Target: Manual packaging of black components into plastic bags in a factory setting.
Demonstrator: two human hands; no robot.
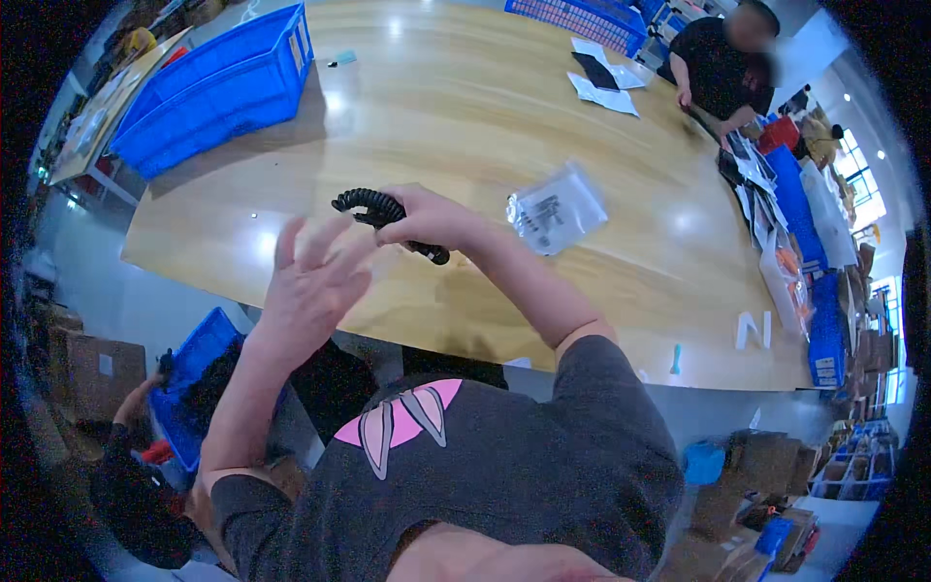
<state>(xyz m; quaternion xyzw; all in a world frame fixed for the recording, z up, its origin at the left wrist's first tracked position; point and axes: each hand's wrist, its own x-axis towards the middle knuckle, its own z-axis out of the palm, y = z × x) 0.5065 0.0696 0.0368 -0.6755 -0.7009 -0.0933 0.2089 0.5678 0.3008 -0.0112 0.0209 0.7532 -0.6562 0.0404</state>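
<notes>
Gripping a black coiled cable (367,202), the right hand (427,215) has its fingers curled round the coil over the wooden table (436,107), just to the left of the clear plastic bag (574,194). One looped part of the cable shows on the side away from the bag, and a darker end pokes out below the palm. The left hand (318,286), farther left of the bag than the cable, is loosely spread and grasps nothing that shows; it is blurred, and whether its fingertips touch the cable cannot be told. The bag lies flat on the tabletop with small dark items or markings in it, too indistinct to tell which. Beyond the bag and slightly right of it are white packets (609,101) with a black packet (594,71) among them. Farther beyond and to the right of the bag, a co-worker in a dark top (713,68) stands at the table edge. Well to the left of the bag and farther out sits a large blue crate (218,102). Nearer the wearer than the bag, on its right, lie a small teal piece (676,359) and a white angular piece (753,331).
</notes>
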